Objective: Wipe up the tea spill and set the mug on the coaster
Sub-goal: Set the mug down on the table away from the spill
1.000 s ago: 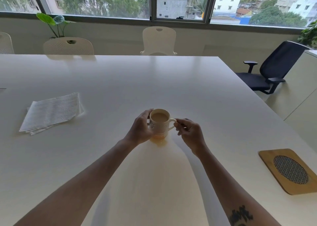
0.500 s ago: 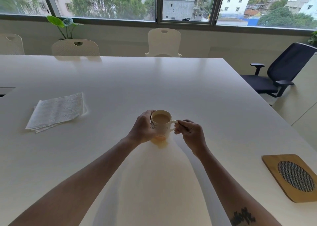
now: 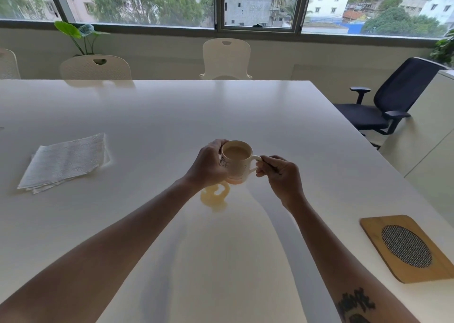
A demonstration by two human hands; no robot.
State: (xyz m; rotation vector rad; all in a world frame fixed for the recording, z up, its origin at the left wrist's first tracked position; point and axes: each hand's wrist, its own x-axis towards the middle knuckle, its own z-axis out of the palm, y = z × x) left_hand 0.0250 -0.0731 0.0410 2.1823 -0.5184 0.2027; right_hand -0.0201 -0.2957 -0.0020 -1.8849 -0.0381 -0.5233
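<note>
White tabletop (image 3: 172,116) carries one cream ceramic mug of tea (image 3: 236,160), clasped by left hand (image 3: 208,165), right hand (image 3: 280,175) pinching its handle; one tea puddle (image 3: 213,196), one paper-napkin stack (image 3: 65,162), one bamboo coaster (image 3: 407,247).

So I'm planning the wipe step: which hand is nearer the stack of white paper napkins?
Left. The left hand grips the mug's side, right of the stack of white paper napkins; the right hand pinches the handle, farther right.

desk (image 3: 245,116) between mug (image 3: 236,162) and coaster (image 3: 383,246): bare, open to pass | desk between mug and napkins (image 3: 65,162): bare | near side of mug: tea spill (image 3: 213,196) on the desk | far half of desk: open | beyond the edges: white chairs (image 3: 226,57), black office chair (image 3: 390,101)
</note>
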